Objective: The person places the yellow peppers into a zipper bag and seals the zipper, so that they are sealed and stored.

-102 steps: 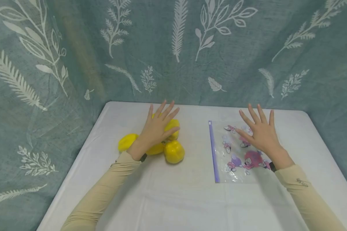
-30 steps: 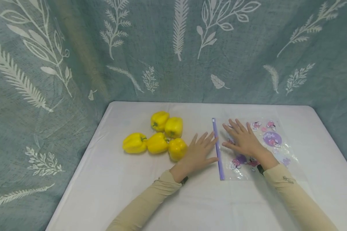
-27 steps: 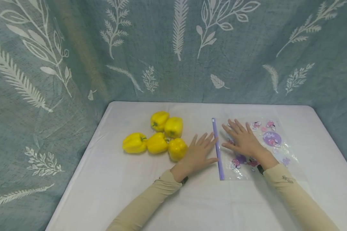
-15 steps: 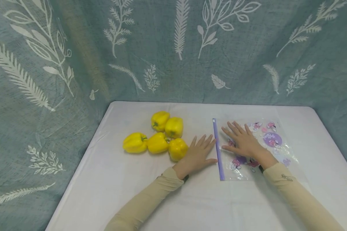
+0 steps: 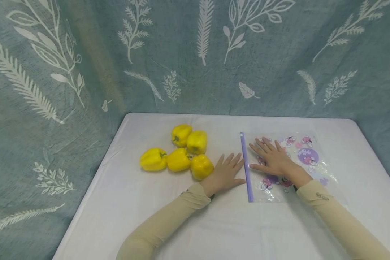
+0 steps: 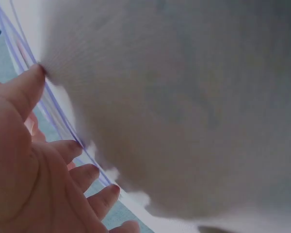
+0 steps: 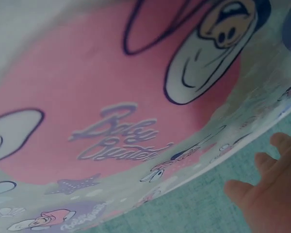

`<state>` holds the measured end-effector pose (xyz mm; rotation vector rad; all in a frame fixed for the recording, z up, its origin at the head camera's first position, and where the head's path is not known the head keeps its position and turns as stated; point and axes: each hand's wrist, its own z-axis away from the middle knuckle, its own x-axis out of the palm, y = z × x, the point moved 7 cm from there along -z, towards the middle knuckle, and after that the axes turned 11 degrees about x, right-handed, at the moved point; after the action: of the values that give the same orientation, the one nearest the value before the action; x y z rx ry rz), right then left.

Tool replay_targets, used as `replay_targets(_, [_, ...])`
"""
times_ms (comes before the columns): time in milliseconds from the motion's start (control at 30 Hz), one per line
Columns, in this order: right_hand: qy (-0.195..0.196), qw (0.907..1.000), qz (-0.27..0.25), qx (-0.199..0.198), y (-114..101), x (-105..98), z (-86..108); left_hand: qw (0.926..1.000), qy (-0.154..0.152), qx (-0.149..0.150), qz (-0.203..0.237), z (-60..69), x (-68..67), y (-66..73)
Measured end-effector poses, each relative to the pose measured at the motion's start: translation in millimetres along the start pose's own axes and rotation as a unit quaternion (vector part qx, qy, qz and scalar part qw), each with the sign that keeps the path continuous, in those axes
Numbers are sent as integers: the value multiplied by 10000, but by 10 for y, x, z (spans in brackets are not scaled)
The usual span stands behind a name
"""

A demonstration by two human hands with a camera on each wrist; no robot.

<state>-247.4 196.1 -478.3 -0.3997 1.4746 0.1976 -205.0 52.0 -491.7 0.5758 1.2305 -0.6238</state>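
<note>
Across the white-covered counter (image 5: 117, 195), a person's two arms in tan sleeves (image 5: 169, 225) reach from the near side, the backs of both hands facing up. The left hand (image 5: 225, 174) slants toward the far right, its grip spread, fingers nearly straight and apart. Its fingertips reach the purple strip (image 5: 249, 189) on the left edge of a clear plastic bag (image 5: 307, 157) with pink and purple cartoon prints. The right hand (image 5: 275, 160) slants far and left over the bag, fingers and thumb likewise fanned apart; whether it presses the plastic cannot be told. Five yellow peppers (image 5: 178, 160) lie clustered to the left, the rightmost just beside the left wrist. Beyond hangs a blue-green curtain (image 5: 182, 47) with white leaves.
</note>
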Motion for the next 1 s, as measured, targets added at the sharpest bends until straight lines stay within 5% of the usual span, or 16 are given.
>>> replay_targets(400, [-510,9983,-265,-4,-46,97,-22,9998,-137,97,121,-27,-42,19])
replay_targets(1000, [-574,9971,-501,-30,-49,154,-40,9989,-380,269,-31,-113,-83,-14])
